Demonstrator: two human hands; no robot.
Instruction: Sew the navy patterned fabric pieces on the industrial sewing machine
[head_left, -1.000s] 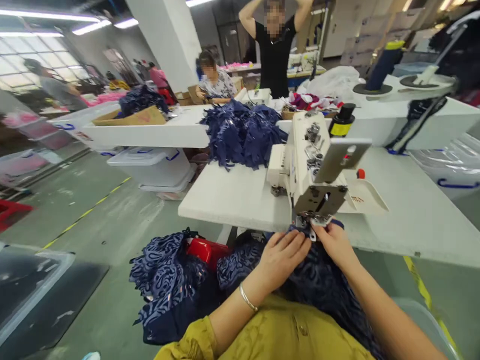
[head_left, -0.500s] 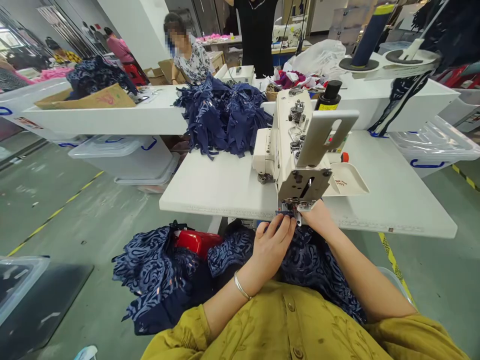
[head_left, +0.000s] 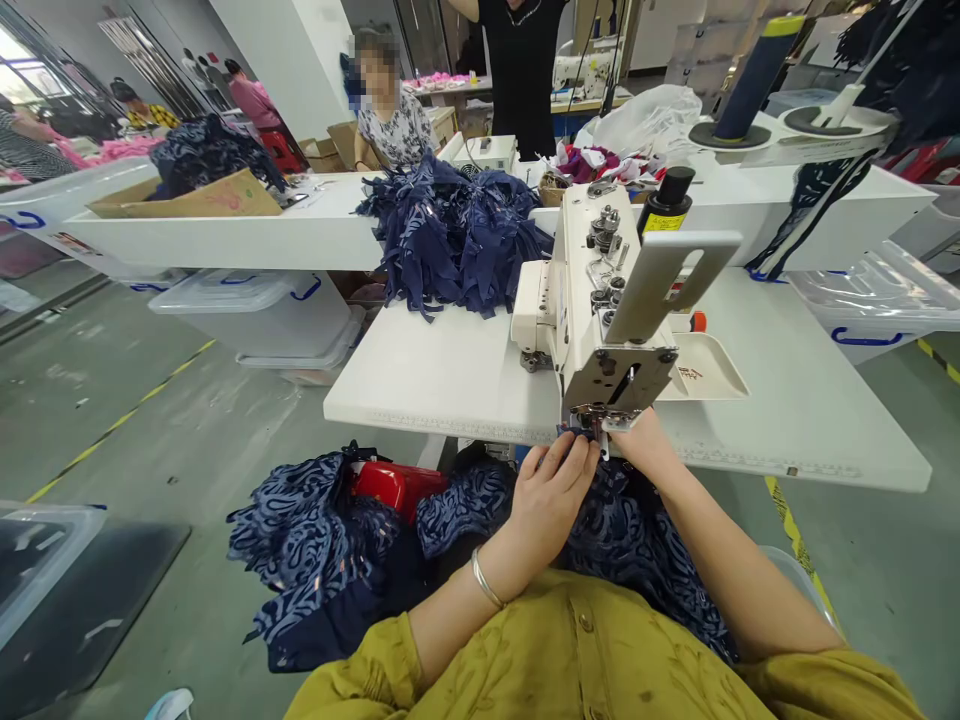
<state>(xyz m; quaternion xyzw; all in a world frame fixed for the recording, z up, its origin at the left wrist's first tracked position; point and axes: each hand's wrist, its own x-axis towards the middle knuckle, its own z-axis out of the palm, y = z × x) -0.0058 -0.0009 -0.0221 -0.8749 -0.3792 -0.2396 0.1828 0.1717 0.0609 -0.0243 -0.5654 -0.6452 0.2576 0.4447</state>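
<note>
A cream sewing machine [head_left: 600, 310] stands on a white table [head_left: 450, 370] in front of me. Dark blue patterned fabric [head_left: 630, 540] lies in my lap and runs up under the machine's presser foot [head_left: 596, 420]. My left hand [head_left: 551, 500], with a silver bangle on the wrist, pinches the fabric edge just left of the foot. My right hand [head_left: 645, 450] grips the same fabric right of the foot, its fingertips hidden under the machine head.
A pile of navy cut pieces [head_left: 457, 235] lies at the table's back. More patterned fabric [head_left: 315, 530] drapes over a red object [head_left: 390, 485] at my left. Clear bins [head_left: 255, 310] sit under a far table [head_left: 225, 235]. A seated person [head_left: 390, 110] and a standing person [head_left: 521, 60] are behind.
The view tilted down and closer over the second. My hands stayed at the presser foot, with the left fingers shifting slightly on the fabric edge.
</note>
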